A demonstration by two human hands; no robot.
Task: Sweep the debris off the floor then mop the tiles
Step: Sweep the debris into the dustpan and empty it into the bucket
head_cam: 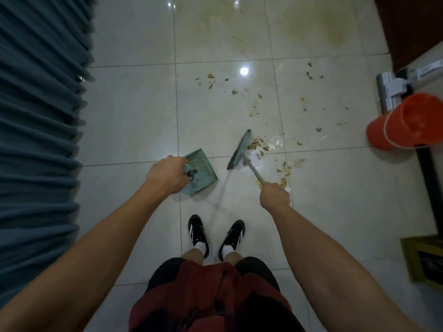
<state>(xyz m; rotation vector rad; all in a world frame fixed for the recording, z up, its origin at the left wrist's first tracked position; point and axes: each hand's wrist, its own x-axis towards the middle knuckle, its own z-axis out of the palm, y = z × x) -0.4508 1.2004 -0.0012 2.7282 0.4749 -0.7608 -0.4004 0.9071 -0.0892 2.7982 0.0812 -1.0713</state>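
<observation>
My left hand (pixel 166 173) grips the handle of a green dustpan (pixel 202 170) that rests on the pale tiles, its mouth facing right. My right hand (pixel 274 196) is closed around the grey stick of a broom whose green head (pixel 241 149) stands on the floor just right of the pan. Small brown and yellow debris (pixel 257 144) lies bunched against the broom head's right side, beside a scrap of clear plastic (pixel 275 141). More crumbs (pixel 254 104) are scattered across the tiles farther away and to the right. A yellowish stain (pixel 333 29) marks the far tiles.
A blue curtain (pixel 38 130) hangs along the left. An orange bucket (pixel 407 121) stands at the right, with a flat mop head (pixel 386 92) behind it against a dark door (pixel 407 27). A yellow-green box (pixel 424 257) sits at the near right. My shoes (pixel 215 236) stand behind the pan.
</observation>
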